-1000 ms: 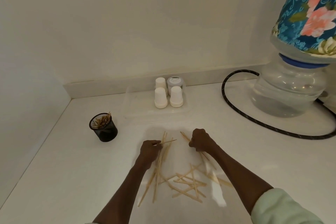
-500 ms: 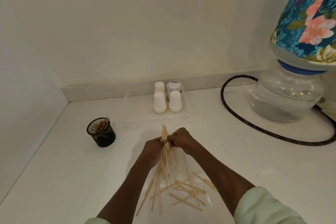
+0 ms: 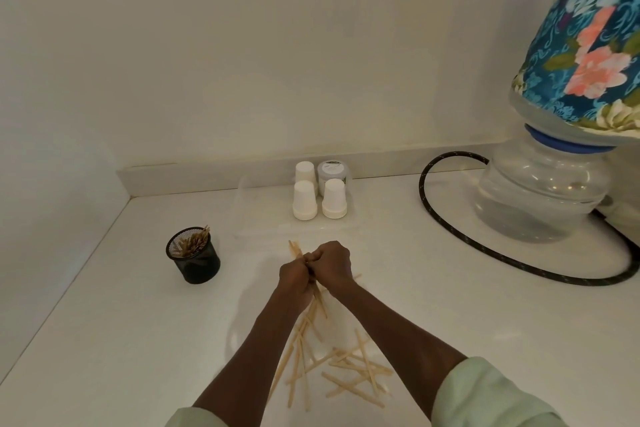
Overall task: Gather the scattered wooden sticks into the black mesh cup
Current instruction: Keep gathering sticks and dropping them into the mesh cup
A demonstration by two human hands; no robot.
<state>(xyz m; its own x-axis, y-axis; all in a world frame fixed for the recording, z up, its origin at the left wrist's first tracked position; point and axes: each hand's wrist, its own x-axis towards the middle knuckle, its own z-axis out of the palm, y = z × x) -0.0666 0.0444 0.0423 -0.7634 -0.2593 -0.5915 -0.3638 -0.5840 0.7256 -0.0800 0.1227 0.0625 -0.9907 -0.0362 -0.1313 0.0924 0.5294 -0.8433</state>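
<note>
My left hand (image 3: 294, 282) and my right hand (image 3: 331, 267) are pressed together in the middle of the white counter, both curled round one bundle of wooden sticks (image 3: 295, 250). The bundle's tips poke out above my fists and its lower ends fan out below them. More loose sticks (image 3: 356, 371) lie scattered on the counter between my forearms. The black mesh cup (image 3: 194, 260) stands to the left of my hands, apart from them, with several sticks inside it.
Three upturned white paper cups (image 3: 304, 201) and a small lidded jar (image 3: 333, 170) sit in a clear tray by the back wall. A water dispenser bottle (image 3: 543, 191) with a floral cover stands at the right, a black hose (image 3: 450, 229) looping round it.
My two hands came together from apart, gathering sticks into one upright bundle. They have closed tighter round it, slightly left and farther from me. Fewer sticks lie loose.
</note>
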